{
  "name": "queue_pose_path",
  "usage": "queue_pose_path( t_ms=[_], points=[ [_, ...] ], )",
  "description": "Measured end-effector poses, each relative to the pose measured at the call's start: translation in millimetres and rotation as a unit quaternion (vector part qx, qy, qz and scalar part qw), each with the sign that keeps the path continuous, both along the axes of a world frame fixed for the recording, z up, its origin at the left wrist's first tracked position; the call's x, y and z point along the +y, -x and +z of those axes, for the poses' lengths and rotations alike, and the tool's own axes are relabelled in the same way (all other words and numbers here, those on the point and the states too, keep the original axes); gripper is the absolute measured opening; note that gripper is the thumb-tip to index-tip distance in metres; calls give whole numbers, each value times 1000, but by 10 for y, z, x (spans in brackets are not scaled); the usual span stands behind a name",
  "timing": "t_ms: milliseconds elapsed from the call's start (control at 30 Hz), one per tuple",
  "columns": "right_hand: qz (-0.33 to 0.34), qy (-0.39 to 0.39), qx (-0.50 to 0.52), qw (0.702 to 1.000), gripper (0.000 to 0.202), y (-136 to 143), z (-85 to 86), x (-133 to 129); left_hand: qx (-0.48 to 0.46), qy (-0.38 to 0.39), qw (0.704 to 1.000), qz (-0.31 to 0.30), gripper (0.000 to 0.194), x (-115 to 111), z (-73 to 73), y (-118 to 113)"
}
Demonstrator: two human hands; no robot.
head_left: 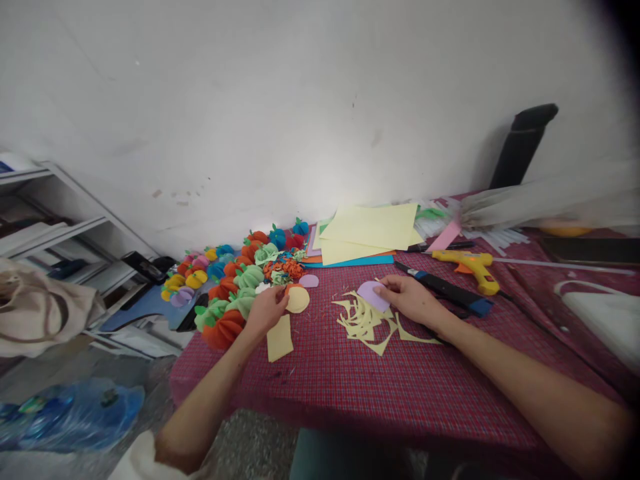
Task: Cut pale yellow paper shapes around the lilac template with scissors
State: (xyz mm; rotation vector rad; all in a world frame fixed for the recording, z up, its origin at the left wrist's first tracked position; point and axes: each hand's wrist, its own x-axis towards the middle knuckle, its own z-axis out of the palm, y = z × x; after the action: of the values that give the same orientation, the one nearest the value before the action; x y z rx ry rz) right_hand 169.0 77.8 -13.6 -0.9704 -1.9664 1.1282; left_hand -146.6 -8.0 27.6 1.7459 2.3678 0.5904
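Note:
My left hand (pixel 269 308) has its fingers closed at the edge of a pale yellow paper circle (pixel 299 301), with a bit of orange showing behind it. Just beyond lies a small lilac paper piece (pixel 311 281) with a rounded edge. Below that hand is a yellow paper rectangle (pixel 279 339). Between thumb and fingers, my right hand (pixel 409 298) pinches a lilac paper piece (pixel 371 295) with a rounded outline. It is held over a heap of curved yellow paper offcuts (pixel 365 321). Another offcut (pixel 413 333) lies under the right wrist.
Coloured paper pumpkins (pixel 231 327) crowd the left of the checked tablecloth (pixel 330 387). Yellow sheets (pixel 371 230) lie at the back. To the right are a black-and-blue tool (pixel 447 291), a yellow glue gun (pixel 473 267) and glue sticks (pixel 505 237). A wall stands behind.

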Motion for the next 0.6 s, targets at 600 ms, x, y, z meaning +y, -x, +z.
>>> queue_pose_path(
  t_ms=[600],
  points=[
    [27,-100,-89,991,20,30,35,-140,316,143,867,-358,47,-428,265,4]
  ],
)
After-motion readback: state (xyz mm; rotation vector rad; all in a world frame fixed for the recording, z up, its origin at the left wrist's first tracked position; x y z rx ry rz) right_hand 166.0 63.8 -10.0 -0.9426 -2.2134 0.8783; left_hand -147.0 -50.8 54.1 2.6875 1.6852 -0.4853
